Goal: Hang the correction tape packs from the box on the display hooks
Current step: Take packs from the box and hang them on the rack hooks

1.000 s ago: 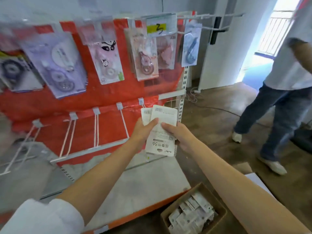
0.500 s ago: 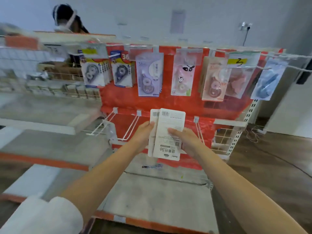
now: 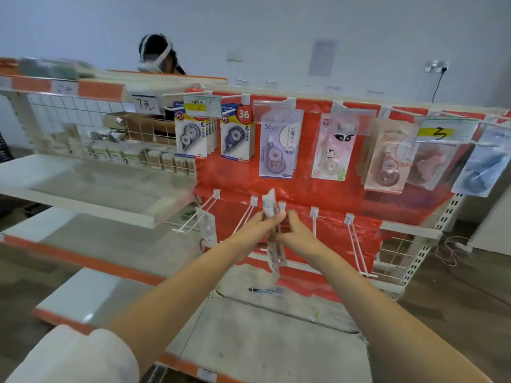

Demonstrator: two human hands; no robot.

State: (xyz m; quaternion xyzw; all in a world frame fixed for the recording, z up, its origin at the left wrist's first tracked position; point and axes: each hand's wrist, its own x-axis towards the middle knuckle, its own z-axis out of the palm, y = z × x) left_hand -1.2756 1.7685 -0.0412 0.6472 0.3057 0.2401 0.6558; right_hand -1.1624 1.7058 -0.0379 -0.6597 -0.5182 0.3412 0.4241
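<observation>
Both of my hands hold a small stack of white correction tape packs (image 3: 272, 214), seen edge-on, at the lower row of white display hooks (image 3: 313, 217) on the red back panel. My left hand (image 3: 260, 225) grips the stack from the left. From the right, my right hand (image 3: 293, 233) pinches the packs lower down. One pack (image 3: 207, 228) hangs on the lower hook to the left. The box is out of view.
The upper hooks carry several kinds of correction tape packs (image 3: 278, 145) with price tags. A white shelf (image 3: 91, 189) juts out at left, with a wire basket of goods behind it. A person's head (image 3: 157, 56) shows behind the rack. A bare double hook (image 3: 358, 244) sticks out at right.
The view has swung left and up, away from the box and the person at right. My hands have carried the packs forward to the lower hooks and turned them edge-on.
</observation>
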